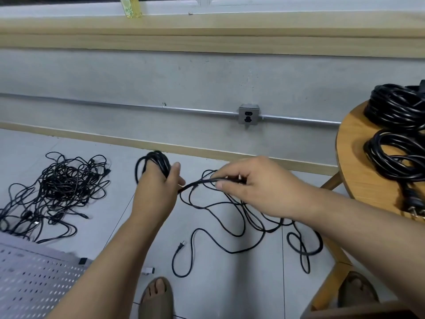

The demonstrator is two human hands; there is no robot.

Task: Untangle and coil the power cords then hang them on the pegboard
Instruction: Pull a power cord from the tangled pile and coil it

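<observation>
Cord (195, 183) between left hand (158, 187), right hand (250, 187)

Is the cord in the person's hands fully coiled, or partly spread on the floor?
Partly coiled: the left hand holds a few loops, the right hand pinches the cord, and the rest sprawls on the floor.

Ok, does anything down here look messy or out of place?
Yes. A tangled heap of cords sits on the floor at left. The pegboard lies flat beside it, no cords on the visible part. The loose cord sprawls in loops across the floor, its plug near the foot.
</observation>
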